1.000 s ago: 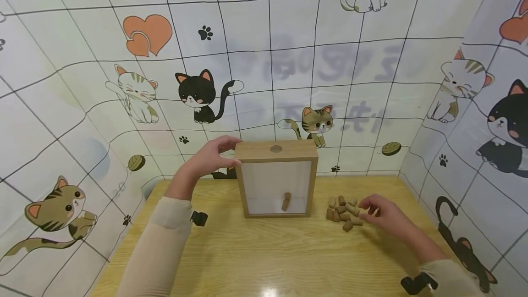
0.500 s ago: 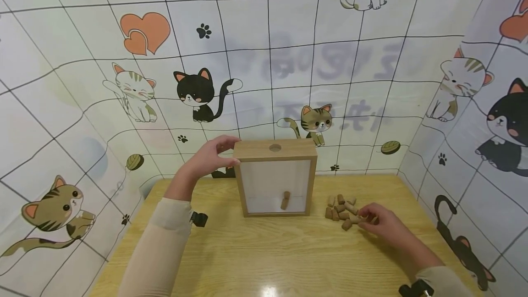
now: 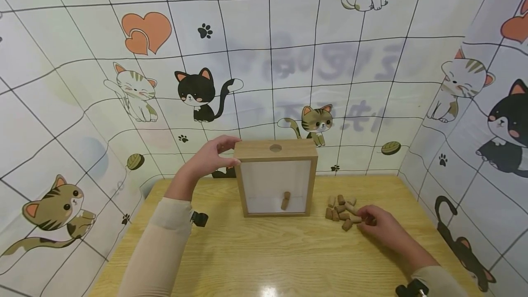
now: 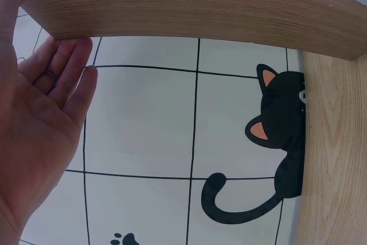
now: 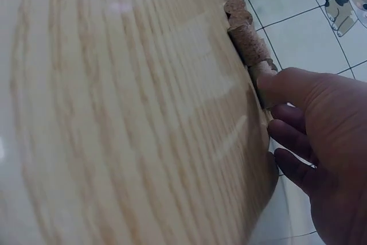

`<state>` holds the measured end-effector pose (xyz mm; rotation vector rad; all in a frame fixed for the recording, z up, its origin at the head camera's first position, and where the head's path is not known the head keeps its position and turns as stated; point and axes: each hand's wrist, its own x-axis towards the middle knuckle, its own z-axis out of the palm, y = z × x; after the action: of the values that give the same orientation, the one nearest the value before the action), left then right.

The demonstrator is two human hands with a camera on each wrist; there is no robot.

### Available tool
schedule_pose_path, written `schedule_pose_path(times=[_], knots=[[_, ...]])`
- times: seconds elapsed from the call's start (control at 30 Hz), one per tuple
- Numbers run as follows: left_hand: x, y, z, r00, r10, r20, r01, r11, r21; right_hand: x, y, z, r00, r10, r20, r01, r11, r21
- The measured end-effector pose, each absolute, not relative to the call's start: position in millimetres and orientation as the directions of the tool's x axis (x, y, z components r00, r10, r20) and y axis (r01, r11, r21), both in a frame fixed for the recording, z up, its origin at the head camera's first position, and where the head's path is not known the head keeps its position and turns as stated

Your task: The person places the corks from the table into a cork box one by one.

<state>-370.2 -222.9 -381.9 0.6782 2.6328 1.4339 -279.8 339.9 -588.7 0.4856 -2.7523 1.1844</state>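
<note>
Fingers (image 4: 83,92) of the left hand (image 3: 210,156) gripped the upper corner of a wooden box (image 3: 257,152) — thumb in front, cropped by the wrist view's edge, the others behind. Right of those fingers, its grained top had a round hole; lower, two cork cylinders (image 3: 285,203) showed behind the pale front, their meeting ends hard to make out. The right hand (image 3: 381,227) had its thumb against a stubby cork (image 3: 354,219), its index tip hidden in the wrist view — pinched or not, I could not tell. Just beyond those fingertips, more granular corks (image 3: 343,217) lay heaped on the glossy table (image 3: 264,249).
</note>
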Motion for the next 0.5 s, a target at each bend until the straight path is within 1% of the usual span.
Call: schedule_pose_path(times=[0.1,0.23,0.5], knots=[[-370.2,-222.6,-381.6,-0.896,0.417,0.151,0.352,0.462,0.814,-281.7,338.7,-589.4,-0.937,-0.264,0.231,-0.350,0.670,-0.655],[-369.4,-221.6,-380.5,-0.892,0.425,0.152,0.355,0.453,0.818,-283.6,338.6,-590.5,-0.939,-0.264,0.222,-0.345,0.692,-0.634],[-369.0,-222.5,-380.6,-0.892,0.427,0.150,0.355,0.454,0.817,-282.8,340.8,-593.4,-0.940,-0.244,0.237,-0.341,0.689,-0.640]])
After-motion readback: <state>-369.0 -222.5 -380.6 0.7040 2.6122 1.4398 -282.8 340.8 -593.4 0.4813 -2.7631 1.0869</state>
